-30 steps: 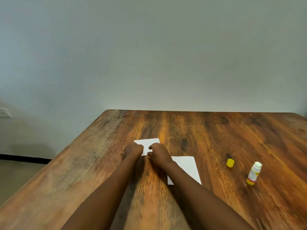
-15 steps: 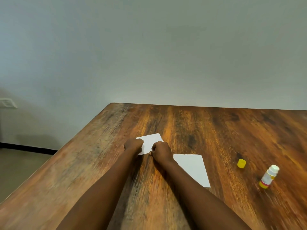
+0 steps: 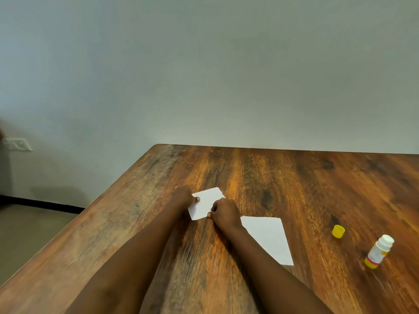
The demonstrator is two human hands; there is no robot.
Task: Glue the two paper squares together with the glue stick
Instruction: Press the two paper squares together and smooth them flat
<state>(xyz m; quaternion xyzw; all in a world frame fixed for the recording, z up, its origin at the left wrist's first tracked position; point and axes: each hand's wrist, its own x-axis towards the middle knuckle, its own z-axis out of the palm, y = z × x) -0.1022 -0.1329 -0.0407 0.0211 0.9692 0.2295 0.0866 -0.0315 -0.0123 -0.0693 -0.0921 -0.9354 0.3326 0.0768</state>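
A small white paper square [image 3: 207,201] lies on the wooden table [image 3: 294,177]. My left hand [image 3: 182,197] pinches its left edge with the thumb on top. My right hand [image 3: 224,213] grips its near right corner. A second, larger white paper [image 3: 268,240] lies flat to the right, partly hidden by my right forearm. The glue stick [image 3: 378,251] lies tilted at the right, uncapped, with its white tip showing. Its yellow cap [image 3: 338,231] sits apart, a little to the left of the stick.
The table's left edge [image 3: 79,223] runs diagonally, with floor beyond it. A grey wall stands behind the table's far edge. A wall socket [image 3: 19,144] is at the far left.
The view has shifted, so everything sits further right in the frame. Both hands stay on the small paper, which has turned slightly.
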